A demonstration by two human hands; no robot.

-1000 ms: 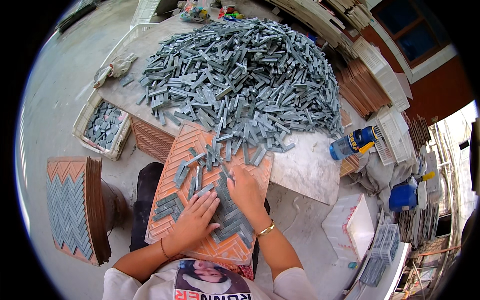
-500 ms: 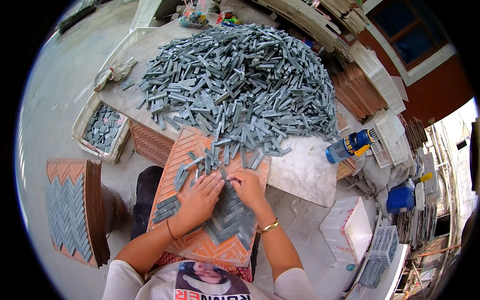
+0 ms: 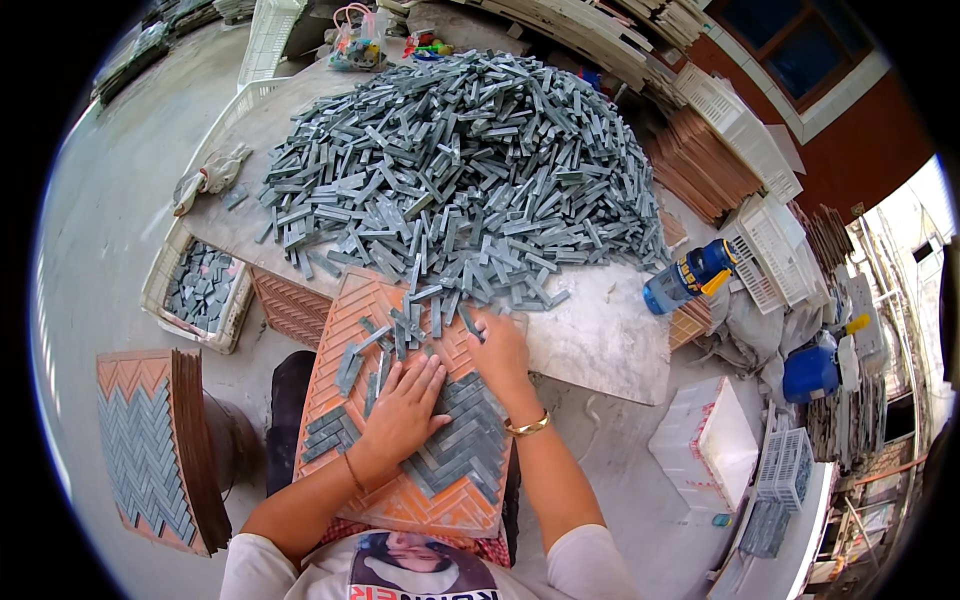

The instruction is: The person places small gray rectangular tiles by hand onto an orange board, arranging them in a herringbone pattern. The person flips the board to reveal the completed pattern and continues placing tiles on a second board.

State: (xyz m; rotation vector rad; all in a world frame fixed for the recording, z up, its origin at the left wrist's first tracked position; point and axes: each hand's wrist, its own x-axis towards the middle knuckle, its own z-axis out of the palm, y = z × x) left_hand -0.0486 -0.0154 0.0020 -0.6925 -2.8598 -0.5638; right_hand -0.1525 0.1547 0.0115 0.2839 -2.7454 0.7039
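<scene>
An orange herringbone-grooved mould board (image 3: 462, 512) slants across my lap, its far end against the table. Dark grey strip tiles (image 3: 465, 425) fill part of its grooves in a zigzag. My left hand (image 3: 405, 405) lies flat over the board's middle, fingers stretched out on the tiles. Thumb and fingers of my right hand (image 3: 502, 358) pinch a grey strip tile (image 3: 468, 320) near the board's far right part. Several loose strip tiles (image 3: 350, 368) lie on the board left of and beyond my left hand.
A big heap of grey strip tiles (image 3: 470, 170) covers much of the table (image 3: 605, 345). A blue bottle (image 3: 690, 277) stands at its right. At left are a crate of tile pieces (image 3: 200, 285) and a stack of mould boards (image 3: 150, 450). A white foam box (image 3: 705, 440) sits at right.
My right hand has moved away from my left hand, toward the heap, and now pinches a strip tile. My left hand has shifted slightly nearer me, its fingers still flat.
</scene>
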